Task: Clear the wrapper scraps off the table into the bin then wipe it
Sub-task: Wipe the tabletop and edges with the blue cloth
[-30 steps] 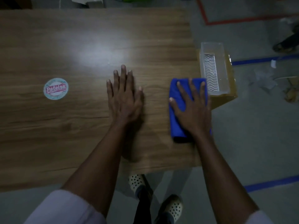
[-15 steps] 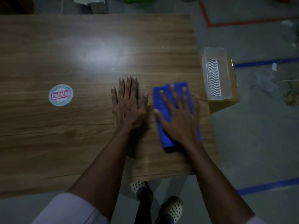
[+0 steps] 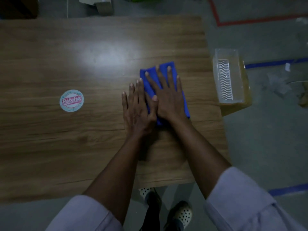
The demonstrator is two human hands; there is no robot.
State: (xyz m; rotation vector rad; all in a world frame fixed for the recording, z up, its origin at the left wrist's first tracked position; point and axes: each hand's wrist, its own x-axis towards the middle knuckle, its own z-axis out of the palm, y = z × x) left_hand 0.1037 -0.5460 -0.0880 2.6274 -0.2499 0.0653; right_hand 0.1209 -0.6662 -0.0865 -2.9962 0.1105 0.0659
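Observation:
A folded blue cloth lies on the wooden table, right of centre. My right hand presses flat on the cloth with straight, spread fingers. My left hand rests flat on the bare wood just left of it, its thumb side touching the cloth and my right hand. A clear plastic bin stands on a cardboard box past the table's right edge. I see no wrapper scraps on the table.
A round white sticker with red lettering sits on the table's left half. Crumpled scraps lie on the floor right of the bin. Red and blue tape lines mark the floor. My feet show below the table's front edge.
My right hand has slid the blue cloth leftward and a little farther from me, away from the table's right edge, until it met my left hand, which stayed flat in place.

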